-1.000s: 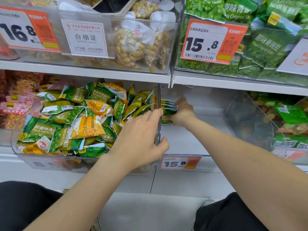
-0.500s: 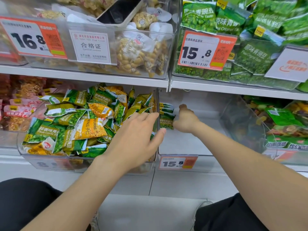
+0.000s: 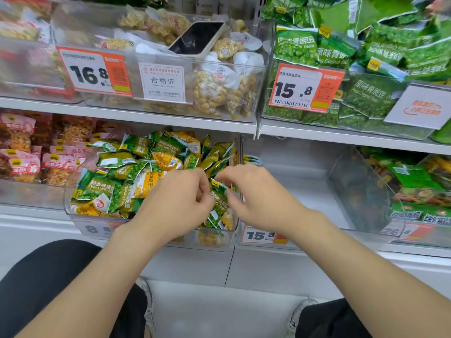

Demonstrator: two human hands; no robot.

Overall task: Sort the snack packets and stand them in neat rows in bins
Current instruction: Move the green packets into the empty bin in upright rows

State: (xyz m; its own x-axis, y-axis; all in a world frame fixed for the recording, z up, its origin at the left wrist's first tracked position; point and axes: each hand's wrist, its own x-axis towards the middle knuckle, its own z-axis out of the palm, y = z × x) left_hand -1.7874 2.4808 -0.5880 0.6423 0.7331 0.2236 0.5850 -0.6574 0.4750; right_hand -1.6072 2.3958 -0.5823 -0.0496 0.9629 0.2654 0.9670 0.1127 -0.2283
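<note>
While the left hand (image 3: 175,203) and right hand (image 3: 258,198) pinch a garlic-pea packet (image 3: 218,201) over the jumbled bin (image 3: 146,231), that's sorting; next (I'd guess) stand it upright against the neighbouring row (image 3: 251,159).

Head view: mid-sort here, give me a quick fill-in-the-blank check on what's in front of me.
1. The smartphone lies on packets in the upper bin tagged ____.
2. The right hand pinches a garlic pea packet that is mostly ____.
3. The right-hand bin, beside the mixed bin, holds a few standing packets and is tagged ____.
Missing: 16.8; green; 15.8
</note>
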